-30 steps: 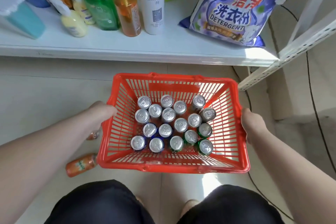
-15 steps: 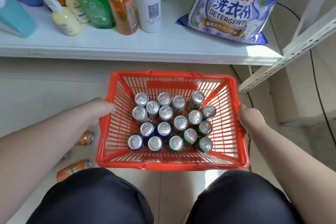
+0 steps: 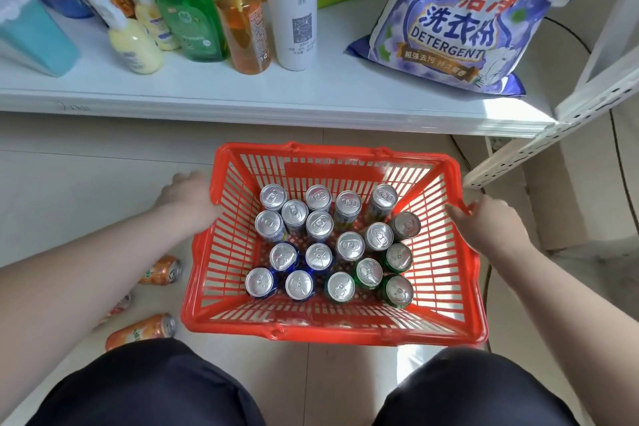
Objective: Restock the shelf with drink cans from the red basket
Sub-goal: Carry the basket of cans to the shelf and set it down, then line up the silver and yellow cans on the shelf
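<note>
Red basket (image 3: 332, 330) sits between both hands' grip.

Bright daylight, sun patch on shelf (image 3: 511, 107) right corner, striped light and shadow through basket (image 3: 435, 183) right wall, glare on can tops (image 3: 349, 245), wide-angle bending at edges, bottles (image 3: 186, 10) leaning outward, mild overall softness
</note>
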